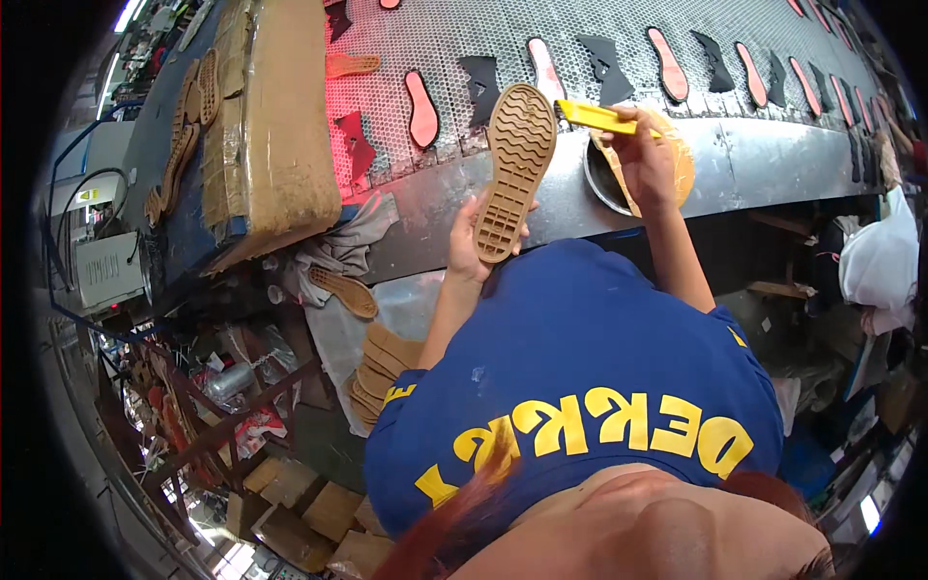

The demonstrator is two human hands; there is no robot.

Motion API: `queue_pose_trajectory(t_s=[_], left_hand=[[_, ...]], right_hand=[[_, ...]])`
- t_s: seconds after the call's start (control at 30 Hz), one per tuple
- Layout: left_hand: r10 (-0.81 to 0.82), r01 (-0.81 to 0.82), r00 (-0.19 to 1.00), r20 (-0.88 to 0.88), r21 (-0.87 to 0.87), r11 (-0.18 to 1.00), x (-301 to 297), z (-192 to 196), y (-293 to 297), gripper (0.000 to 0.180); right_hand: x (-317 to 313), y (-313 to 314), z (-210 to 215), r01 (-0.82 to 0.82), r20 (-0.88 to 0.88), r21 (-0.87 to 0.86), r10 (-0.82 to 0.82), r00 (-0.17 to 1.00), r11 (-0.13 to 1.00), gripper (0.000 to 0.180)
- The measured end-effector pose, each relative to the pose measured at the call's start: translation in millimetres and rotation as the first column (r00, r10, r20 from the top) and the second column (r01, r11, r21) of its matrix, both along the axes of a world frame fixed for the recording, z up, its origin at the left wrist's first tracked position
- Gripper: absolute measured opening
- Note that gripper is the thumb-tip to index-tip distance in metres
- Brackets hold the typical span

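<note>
Tan sole (522, 135) in left hand (467, 237), yellow brush (599, 117) in right hand (643, 164)

The sole stands tilted, tread toward the camera; the left hand's fingers grip its lower end. The right hand pinches the brush at the sole's 2 o'clock, tip beside the edge; contact cannot be determined. Taking the sole as centre: pot (683, 174) at 3 o'clock, mesh surface (619, 19) bearing pink insoles (422, 108) at 12, cardboard box (290, 126) near 10, stacked soles (382, 372) at 7.
</note>
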State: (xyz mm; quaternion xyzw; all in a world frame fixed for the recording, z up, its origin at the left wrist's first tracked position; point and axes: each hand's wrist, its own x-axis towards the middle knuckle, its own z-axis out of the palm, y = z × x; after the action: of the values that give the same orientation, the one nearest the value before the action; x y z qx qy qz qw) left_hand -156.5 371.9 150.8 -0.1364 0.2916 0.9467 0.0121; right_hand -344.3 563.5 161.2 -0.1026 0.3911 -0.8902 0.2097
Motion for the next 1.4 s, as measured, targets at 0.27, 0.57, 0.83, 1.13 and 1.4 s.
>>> queue_pose_trajectory(t_s=[0.27,0.57,0.83,1.13,1.4], left_hand=[[-0.058,0.059,0.995,-0.077,0.008,0.998,2,14,6,0.063],[-0.104,0.102,0.992,-0.067,-0.025,0.994,9,11,6,0.065],[-0.112,0.104,0.991,-0.068,-0.107,0.989,11,20,1,0.073],[-0.096,0.092,0.993,-0.07,-0.047,0.995,12,19,0,0.075],[-0.015,0.017,1.0,-0.016,0.125,0.992,-8,17,6,0.071]], right_hand=[[16,-17,32,0.503,-0.855,0.334,0.033,0.517,0.797,0.026],[26,-20,30,0.558,-0.889,0.358,0.089,0.45,0.749,0.028],[24,-15,36,0.382,-0.85,0.409,0.195,0.489,0.829,0.023],[28,-5,42,0.108,-0.78,0.512,0.408,0.475,0.852,0.023],[52,-4,37,0.123,-0.759,0.548,0.43,0.488,0.827,0.023]])
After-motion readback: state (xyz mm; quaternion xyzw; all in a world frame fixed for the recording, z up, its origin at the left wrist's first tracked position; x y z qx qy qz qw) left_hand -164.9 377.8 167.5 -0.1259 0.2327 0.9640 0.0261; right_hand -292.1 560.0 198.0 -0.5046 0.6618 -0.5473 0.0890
